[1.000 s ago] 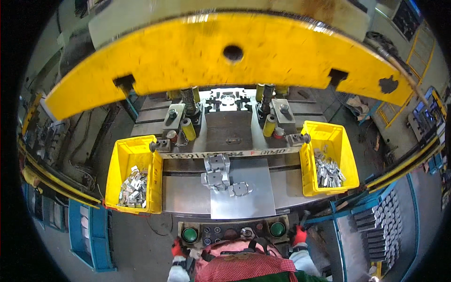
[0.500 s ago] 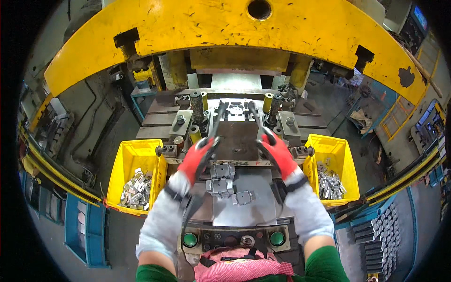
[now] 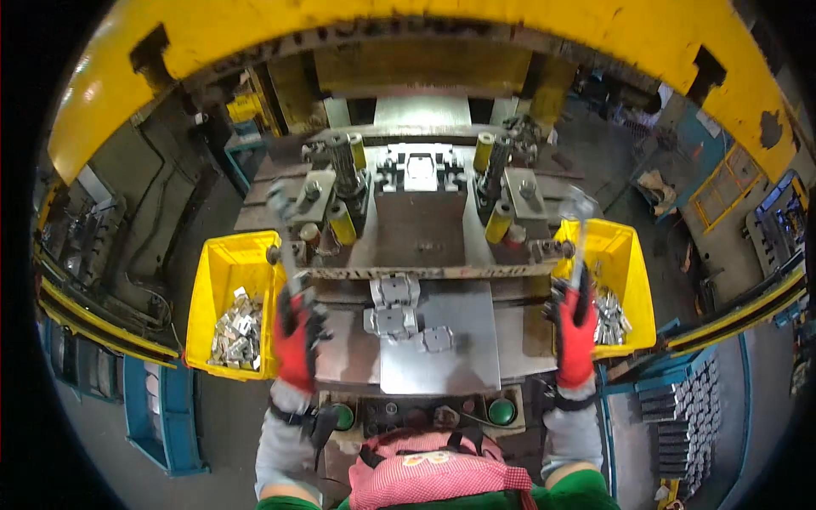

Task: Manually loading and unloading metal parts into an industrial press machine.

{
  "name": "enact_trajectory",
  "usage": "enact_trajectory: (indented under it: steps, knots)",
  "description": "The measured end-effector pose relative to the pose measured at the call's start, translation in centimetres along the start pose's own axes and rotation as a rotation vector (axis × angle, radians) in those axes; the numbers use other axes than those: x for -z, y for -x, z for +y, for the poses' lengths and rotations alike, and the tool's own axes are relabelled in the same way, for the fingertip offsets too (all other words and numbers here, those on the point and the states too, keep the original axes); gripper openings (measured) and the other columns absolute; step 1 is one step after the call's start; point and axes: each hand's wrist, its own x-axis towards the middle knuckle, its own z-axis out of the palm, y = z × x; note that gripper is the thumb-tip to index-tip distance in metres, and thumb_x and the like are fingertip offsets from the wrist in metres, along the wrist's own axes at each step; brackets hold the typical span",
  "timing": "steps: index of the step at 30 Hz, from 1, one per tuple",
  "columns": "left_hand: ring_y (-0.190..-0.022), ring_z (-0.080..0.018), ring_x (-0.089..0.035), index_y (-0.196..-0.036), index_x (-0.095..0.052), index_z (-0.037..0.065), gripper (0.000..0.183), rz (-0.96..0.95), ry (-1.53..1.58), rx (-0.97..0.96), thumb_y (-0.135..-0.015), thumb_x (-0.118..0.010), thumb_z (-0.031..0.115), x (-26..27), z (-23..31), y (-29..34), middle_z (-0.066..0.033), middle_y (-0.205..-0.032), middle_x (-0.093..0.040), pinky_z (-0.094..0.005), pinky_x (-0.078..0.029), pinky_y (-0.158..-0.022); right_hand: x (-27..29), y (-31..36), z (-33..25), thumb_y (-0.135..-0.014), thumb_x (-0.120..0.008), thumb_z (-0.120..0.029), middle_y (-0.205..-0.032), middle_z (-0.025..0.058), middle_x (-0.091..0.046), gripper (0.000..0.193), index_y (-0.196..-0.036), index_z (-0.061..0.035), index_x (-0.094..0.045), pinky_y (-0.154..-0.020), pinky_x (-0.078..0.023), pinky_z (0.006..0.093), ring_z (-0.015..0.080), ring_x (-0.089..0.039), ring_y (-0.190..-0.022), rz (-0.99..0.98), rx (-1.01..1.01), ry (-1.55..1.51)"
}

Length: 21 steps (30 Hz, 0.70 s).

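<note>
My left hand (image 3: pixel 294 348), in a red and black glove, is closed around a long slim tool (image 3: pixel 291 268) beside the left yellow bin (image 3: pixel 204 263). My right hand (image 3: pixel 576 340), gloved alike, grips a similar long slim tool (image 3: pixel 580 255) in front of the right yellow bin (image 3: pixel 639 297). Both tools point away from me and are smeared by motion, so their exact kind is unclear. A blurred greyish shape shows at each tip. Between and beyond my hands lies the press die (image 3: pixel 398 159), with a bright plate-like part (image 3: pixel 420 167) in its middle.
Stamped metal parts (image 3: pixel 391 323) sit on a grey sheet (image 3: pixel 459 365) close to me. Small metal scraps (image 3: pixel 238 331) lie in both bins. Green buttons (image 3: pixel 501 412) are on the near panel. The yellow press beam (image 3: pixel 408 21) spans overhead; guide posts (image 3: pixel 343 166) flank the die.
Both hands have drawn back from the die and spread outward to the bins, swinging the tools with them. The die, seen between the tool tips before, now shows uncovered. My view has shifted slightly.
</note>
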Motion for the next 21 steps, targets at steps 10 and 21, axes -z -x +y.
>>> enact_trajectory:
  steps: [10,21]
  knots:
    - [-0.037,-0.0078,-0.036,-0.101,-0.052,0.009,0.036,0.341,-0.08,0.408,-0.08,-0.049,0.039,17.6,-4.8,8.3,0.0005,-0.056,-0.042,-0.0219,-0.031,-0.033,5.0,12.7,3.7,-0.079,-0.052,-0.013,-0.098,0.0126,-0.056,0.043,-0.119,-0.001,-0.041,-0.078,-0.04,0.0277,0.0136,-0.05,-0.088,-0.219,-0.224,0.423]
    - [-0.064,-0.0131,-0.051,-0.117,-0.042,0.009,0.041,0.181,-0.038,0.099,-0.082,-0.048,0.03,14.1,-5.1,8.8,-0.0042,-0.077,-0.052,-0.0291,-0.047,-0.055,-1.7,12.0,4.7,-0.078,-0.059,-0.016,-0.087,-0.0031,-0.05,0.051,-0.123,-0.0036,-0.038,-0.074,-0.039,0.0198,0.0056,-0.044,-0.08,-0.705,-0.651,-0.129]
